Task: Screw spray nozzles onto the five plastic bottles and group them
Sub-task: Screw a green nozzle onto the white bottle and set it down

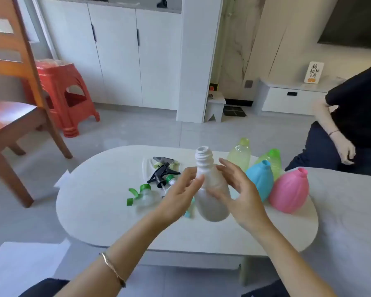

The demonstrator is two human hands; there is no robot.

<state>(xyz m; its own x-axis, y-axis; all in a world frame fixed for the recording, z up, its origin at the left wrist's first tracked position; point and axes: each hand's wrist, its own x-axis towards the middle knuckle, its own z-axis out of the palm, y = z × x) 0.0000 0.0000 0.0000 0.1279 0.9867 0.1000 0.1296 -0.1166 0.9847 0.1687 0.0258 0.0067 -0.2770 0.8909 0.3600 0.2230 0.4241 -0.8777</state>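
We hold the white bottle (210, 189) upright between both hands (176, 196), left and right (242, 196) clasping its sides, open neck up; the nozzles (163, 172) lie on the counter (94, 200) beyond our left hand, the nearer one

You hold the uncapped white plastic bottle (210, 189) upright between left hand (178, 195) and right hand (240, 194), above the pale oval table (99, 202).
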